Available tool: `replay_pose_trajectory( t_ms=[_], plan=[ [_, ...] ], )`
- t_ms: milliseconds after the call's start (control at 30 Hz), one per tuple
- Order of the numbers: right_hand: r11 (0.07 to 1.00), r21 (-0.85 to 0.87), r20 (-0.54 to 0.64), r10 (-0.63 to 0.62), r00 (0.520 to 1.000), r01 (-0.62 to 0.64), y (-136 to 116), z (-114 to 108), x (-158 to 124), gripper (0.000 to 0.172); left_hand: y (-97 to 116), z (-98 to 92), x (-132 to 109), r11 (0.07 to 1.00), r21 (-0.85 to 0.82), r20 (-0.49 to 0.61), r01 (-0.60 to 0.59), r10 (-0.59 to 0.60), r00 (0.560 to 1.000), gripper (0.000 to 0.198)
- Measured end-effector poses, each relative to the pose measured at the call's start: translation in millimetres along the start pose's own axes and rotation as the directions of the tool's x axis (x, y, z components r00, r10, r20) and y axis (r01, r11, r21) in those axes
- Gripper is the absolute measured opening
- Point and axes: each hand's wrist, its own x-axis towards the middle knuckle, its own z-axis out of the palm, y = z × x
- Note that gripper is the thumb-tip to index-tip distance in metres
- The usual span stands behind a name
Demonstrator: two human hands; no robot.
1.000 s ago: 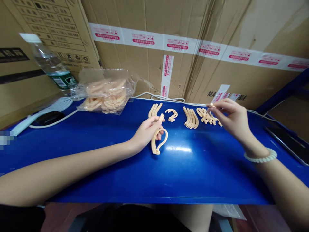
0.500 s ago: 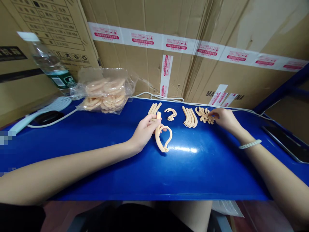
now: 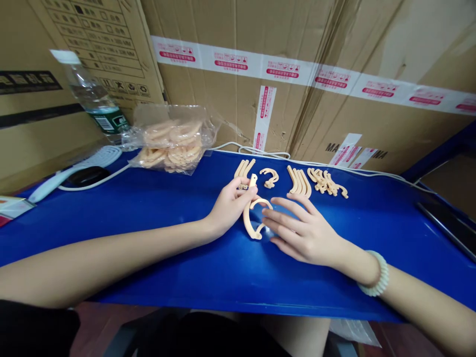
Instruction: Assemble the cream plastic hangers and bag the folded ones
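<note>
My left hand (image 3: 232, 201) is closed on a beige curved plastic piece (image 3: 248, 223), holding its upper part between thumb and fingers. A thinner hook-like loop bends off to the right and joins the piece at its lower end. My right hand (image 3: 297, 225) has its fingers stretched and apart beside that loop; whether the fingertips touch it I cannot tell. Behind the hands lie several straight-ish beige strips (image 3: 244, 168), a small group of beige hooks (image 3: 269, 177), a row of curved beige arms (image 3: 299, 182) and a cluster of small hooked parts (image 3: 323, 181).
A clear bag of beige parts (image 3: 173, 141) sits at the back left, near a water bottle (image 3: 98, 104). Left of it are a pale handled object (image 3: 80, 168) and a black mouse-like object (image 3: 89, 175). A white cable (image 3: 334, 163) runs along the cardboard; a phone (image 3: 446, 225) lies right.
My right hand has left the cluster of small hooked parts and moved left and nearer, beside the held piece. One small part now sticks out at the cluster's right. My left hand keeps its grip.
</note>
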Motion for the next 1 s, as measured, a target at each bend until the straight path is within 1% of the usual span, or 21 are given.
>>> replay_pose_trajectory(
  t_ms=[67,133,167,267,333,433,467,500,533,567,600,633,667,700,733,767,800,833,900,933,1000],
  plan=[
    [0.998,-0.061,0.012,-0.021,1.000,0.022,-3,3,-2,0.036,0,-0.8,0,1.000,-0.004,-0.005,-0.003,0.003,1.000,0.030],
    [0.996,-0.084,0.017,-0.013,1.000,0.015,-1,5,-5,0.041,0,-1.0,-1,1.000,-0.010,-0.015,-0.007,0.007,1.000,0.034],
    [0.996,-0.091,0.017,-0.001,1.000,0.002,1,5,-5,0.039,0,-0.7,-1,1.000,-0.015,-0.013,-0.007,0.007,1.000,0.036],
    [0.995,-0.102,0.013,0.005,1.000,-0.004,2,7,-5,0.024,-1,0.6,-2,1.000,-0.030,0.033,0.001,0.000,0.999,0.043],
    [0.996,-0.087,0.011,0.003,1.000,-0.002,1,7,-4,0.019,-3,1.0,-1,1.000,-0.030,0.051,-0.009,0.010,0.999,0.045],
    [0.998,-0.030,0.006,0.052,0.999,-0.052,1,7,-3,0.022,-8,-1.0,1,0.996,-0.013,0.016,-0.088,0.088,0.996,0.048],
    [0.997,-0.012,0.005,0.076,0.997,-0.075,2,7,-3,0.023,-9,-2.3,2,0.990,0.009,-0.010,-0.143,0.143,0.990,0.050],
    [0.995,0.000,0.004,0.097,0.995,-0.097,2,7,-3,0.025,-10,-3.8,2,0.974,0.053,-0.041,-0.220,0.222,0.974,0.052],
    [0.993,0.006,0.002,0.115,0.993,-0.115,2,7,-3,0.027,-10,-5.2,1,0.940,0.131,-0.061,-0.314,0.323,0.944,0.054],
    [0.992,0.004,-0.001,0.128,0.992,-0.128,3,8,-4,0.029,-10,-6.5,0,0.876,0.244,-0.052,-0.416,0.440,0.896,0.053],
    [0.991,-0.005,-0.006,0.135,0.991,-0.135,3,8,-4,0.031,-9,-7.3,-1,0.771,0.370,0.005,-0.518,0.556,0.831,0.049],
    [0.990,-0.017,-0.015,0.138,0.990,-0.138,3,8,-5,0.032,-8,-7.7,-4,0.631,0.480,0.115,-0.609,0.643,0.757,0.042],
    [0.990,-0.032,-0.025,0.140,0.990,-0.140,3,7,-5,0.033,-7,-7.5,-7,0.479,0.547,0.264,-0.687,0.680,0.684,0.034],
    [0.989,-0.048,-0.036,0.138,0.990,-0.140,3,7,-5,0.033,-6,-6.7,-10,0.344,0.566,0.419,-0.749,0.663,0.621,0.026],
    [0.988,-0.063,-0.047,0.137,0.989,-0.140,3,6,-5,0.033,-5,-5.5,-13,0.249,0.557,0.545,-0.792,0.610,0.575,0.021],
    [0.987,-0.078,-0.057,0.135,0.989,-0.139,3,5,-5,0.034,-5,-4.2,-16,0.197,0.542,0.630,-0.817,0.548,0.550,0.018],
    [0.986,-0.089,-0.066,0.133,0.989,-0.139,2,4,-6,0.035,-5,-2.8,-18,0.175,0.539,0.676,-0.824,0.495,0.547,0.018],
    [0.985,-0.098,-0.075,0.133,0.988,-0.140,1,3,-6,0.036,-5,-1.7,-19,0.167,0.552,0.690,-0.817,0.458,0.560,0.019],
    [0.984,-0.109,-0.087,0.131,0.988,-0.140,0,1,-5,0.035,-5,-0.5,-19,0.150,0.596,0.679,-0.789,0.431,0.595,0.021],
    [0.984,-0.111,-0.092,0.129,0.987,-0.139,0,1,-5,0.033,-5,-0.3,-19,0.133,0.611,0.676,-0.780,0.426,0.601,0.022],
    [0.985,-0.118,-0.100,0.118,0.988,-0.130,-1,0,-5,0.030,-5,-0.3,-17,0.079,0.623,0.690,-0.778,0.414,0.594,0.027]
  ],
)
